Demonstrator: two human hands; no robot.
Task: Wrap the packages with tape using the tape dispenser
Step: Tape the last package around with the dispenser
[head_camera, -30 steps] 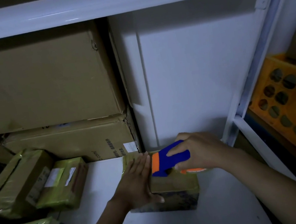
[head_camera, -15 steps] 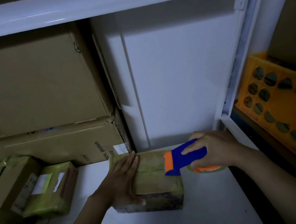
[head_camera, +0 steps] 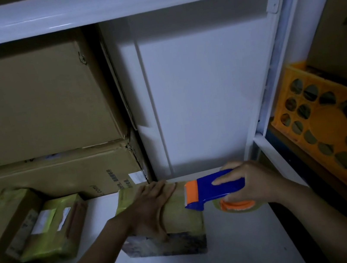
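Blue-orange tape dispenser (head_camera: 215, 189) slid right to tan package (head_camera: 182, 219) edge; right hand (head_camera: 254, 184) grips it, left hand (head_camera: 150, 205) flat atop package.

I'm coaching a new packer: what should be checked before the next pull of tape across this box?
1. The left hand lies flat on the package, steadying it: ok.
2. The right hand grips the tape dispenser: ok.
3. The tape roll sits in the dispenser: ok.
4. Dispenser's orange head over the package's right end: ok.
5. Tape stuck to the package: cannot tell.
6. Free shelf right of the package: ok.
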